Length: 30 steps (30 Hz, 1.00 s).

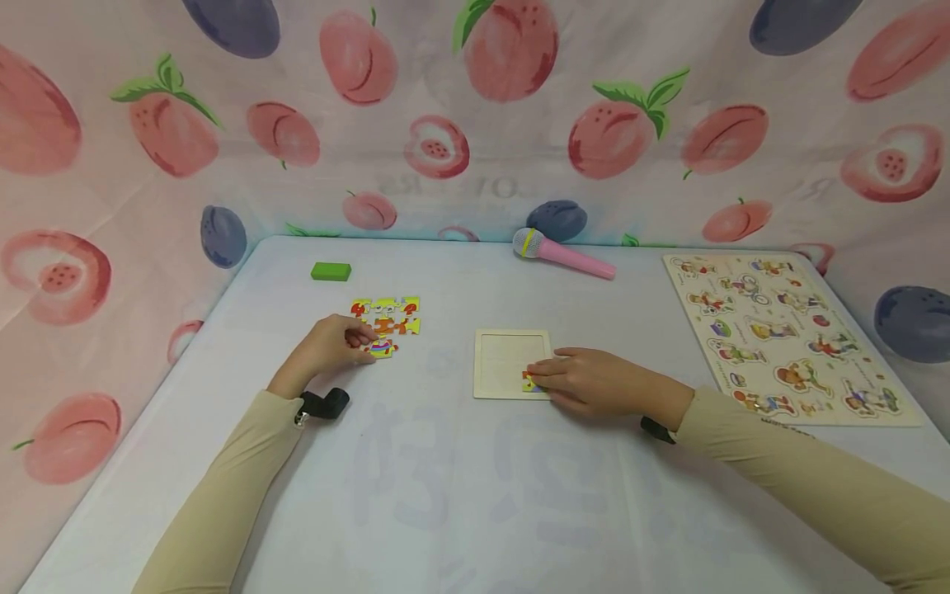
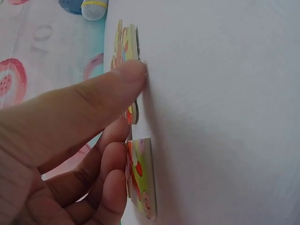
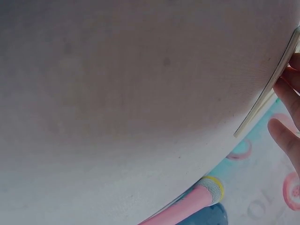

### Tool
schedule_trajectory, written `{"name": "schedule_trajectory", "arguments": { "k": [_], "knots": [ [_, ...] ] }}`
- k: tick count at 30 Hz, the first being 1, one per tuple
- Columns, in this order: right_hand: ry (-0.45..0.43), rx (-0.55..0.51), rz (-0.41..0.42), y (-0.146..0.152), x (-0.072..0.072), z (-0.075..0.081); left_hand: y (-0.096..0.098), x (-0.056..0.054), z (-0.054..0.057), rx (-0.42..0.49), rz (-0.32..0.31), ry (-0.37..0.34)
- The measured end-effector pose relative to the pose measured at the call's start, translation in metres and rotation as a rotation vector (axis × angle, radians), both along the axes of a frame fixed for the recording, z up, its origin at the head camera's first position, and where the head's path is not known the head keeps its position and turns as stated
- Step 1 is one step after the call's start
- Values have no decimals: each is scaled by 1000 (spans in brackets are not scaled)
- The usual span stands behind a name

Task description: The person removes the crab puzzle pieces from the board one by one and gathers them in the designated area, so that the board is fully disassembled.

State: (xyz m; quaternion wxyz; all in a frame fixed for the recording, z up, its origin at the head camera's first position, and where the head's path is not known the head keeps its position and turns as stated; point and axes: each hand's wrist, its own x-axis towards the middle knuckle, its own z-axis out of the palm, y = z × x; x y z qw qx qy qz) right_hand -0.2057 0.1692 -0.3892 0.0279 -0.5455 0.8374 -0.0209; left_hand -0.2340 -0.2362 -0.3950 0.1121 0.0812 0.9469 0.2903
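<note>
My left hand (image 1: pixel 330 346) is at the left group of puzzle pieces (image 1: pixel 386 305), thumb and fingers bent. It pinches the near rainbow-striped puzzle piece (image 1: pixel 382 348) at its left side; the thumb (image 2: pixel 108 91) hides part of that contact in the left wrist view. Another colourful piece (image 2: pixel 143 173) lies beside the curled lower fingers. My right hand (image 1: pixel 594 381) reaches over the right side of a square wooden puzzle frame (image 1: pixel 481 363). Its nearly straight fingers press a yellow-and-blue puzzle piece (image 1: pixel 529 382) in the frame's near right corner, partly covering it.
A green block (image 1: pixel 331 271) lies at the back left. Behind the frame is a pink toy microphone (image 1: pixel 567 254). A large board of printed figures (image 1: pixel 794 338) takes up the table's right side. Fruit-patterned cloth (image 1: pixel 475 124) hangs behind the table.
</note>
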Motion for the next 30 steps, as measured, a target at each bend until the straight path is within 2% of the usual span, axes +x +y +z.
{"name": "schedule_trajectory", "arguments": {
  "k": [5, 8, 12, 14, 16, 22, 26, 30],
  "knots": [
    [3, -6, -1, 1, 0, -1, 3, -1, 5, -6, 0, 4],
    [-1, -7, -6, 2, 0, -2, 12, 2, 12, 10, -38, 69],
    [-21, 9, -24, 2, 0, -2, 42, 10, 23, 87, -130, 141],
    [-27, 20, -32, 2, 0, 0, 63, 14, 24, 127, -181, 148],
    [-19, 26, -38, 2, 0, 0, 84, 18, 24, 144, -238, 141],
    [74, 7, -66, 4, -2, 0, 141, 25, 15, 101, -381, 86],
    [89, 40, -148, 6, -4, -3, 167, 24, 10, 72, -404, 63],
    [67, 85, -218, 6, -4, -4, 183, 22, 6, 27, -399, 47]
  ]
}}
